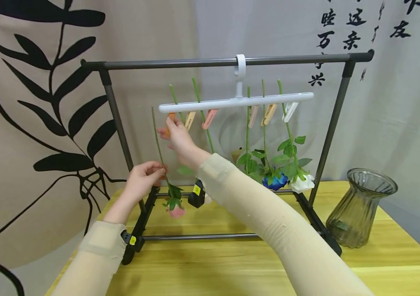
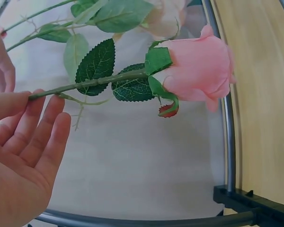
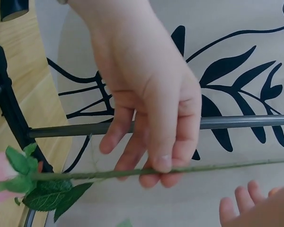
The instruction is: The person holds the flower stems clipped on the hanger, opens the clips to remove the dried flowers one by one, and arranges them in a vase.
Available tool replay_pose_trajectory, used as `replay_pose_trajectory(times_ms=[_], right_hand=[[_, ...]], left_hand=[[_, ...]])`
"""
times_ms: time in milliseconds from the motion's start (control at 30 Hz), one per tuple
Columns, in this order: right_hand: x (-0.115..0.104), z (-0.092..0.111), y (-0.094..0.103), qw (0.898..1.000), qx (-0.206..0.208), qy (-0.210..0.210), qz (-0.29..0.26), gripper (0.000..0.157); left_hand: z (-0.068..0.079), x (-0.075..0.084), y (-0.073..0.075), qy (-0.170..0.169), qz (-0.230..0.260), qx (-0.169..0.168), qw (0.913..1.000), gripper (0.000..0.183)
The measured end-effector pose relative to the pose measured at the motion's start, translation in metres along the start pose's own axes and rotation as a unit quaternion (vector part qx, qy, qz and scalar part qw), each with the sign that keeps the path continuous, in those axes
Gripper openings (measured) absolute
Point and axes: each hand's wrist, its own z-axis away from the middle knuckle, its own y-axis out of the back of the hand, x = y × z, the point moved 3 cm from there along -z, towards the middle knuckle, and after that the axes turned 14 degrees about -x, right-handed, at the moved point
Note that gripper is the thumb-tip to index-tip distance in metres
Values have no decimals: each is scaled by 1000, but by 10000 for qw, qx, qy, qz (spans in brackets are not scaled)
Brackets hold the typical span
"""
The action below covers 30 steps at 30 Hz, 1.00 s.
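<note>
Left hand (image 1: pixel 144 181) is pinching a pink rose (image 1: pixel 176 211) by its stem, head-down at scene left, probably sparing the petals. Right hand (image 1: pixel 181 142) is gripping an orange clip (image 1: pixel 171 116) at the left end of the white hanger (image 1: pixel 206 105), apparently steadying it.

The head view is bright; wrist views look dimmer.
</note>
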Motion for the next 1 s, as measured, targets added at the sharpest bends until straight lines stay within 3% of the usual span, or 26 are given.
replay_pose_trajectory(times_ms=[233,600,1000], right_hand=[[4,4,7,9989,-359,-268,162,58],[10,20,14,9943,-710,-696,386,67],[8,55,20,9786,-1544,-974,944,65]], left_hand=[[1,7,5,-137,183,104,9997,27],[2,39,20,-352,126,160,9992,30],[17,60,18,-461,-37,65,9989,32]])
